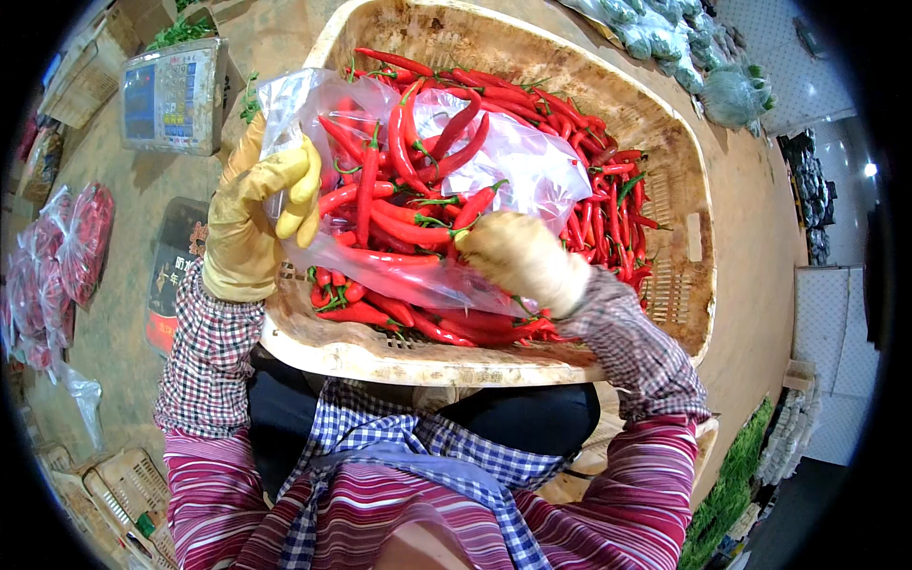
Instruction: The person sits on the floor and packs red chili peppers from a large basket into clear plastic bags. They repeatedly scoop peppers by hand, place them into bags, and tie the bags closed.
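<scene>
Both of my hands wear yellowish gloves. My left hand [261,214] is closed on the left edge of a clear plastic bag [399,277], its fingers folded over the film. Red chili peppers [369,185] with green stems lie in the bag, which rests on more chilies. At the right side of the bag is my right hand [522,261], smeared by motion, its fingers turned down and mostly hidden. One chili [478,205] lies right beside its fingertips; whether the hand grips it I cannot tell. A large tan plastic crate [698,285] surrounds the chilies and the bag.
To the left stand a digital scale [171,100] and a dark printed box [176,266]. Bagged red produce [81,247] lies farther left. Wrapped green vegetables [736,93] sit at the far right, leafy greens [727,494] at the lower right. Another crate [128,494] is at lower left.
</scene>
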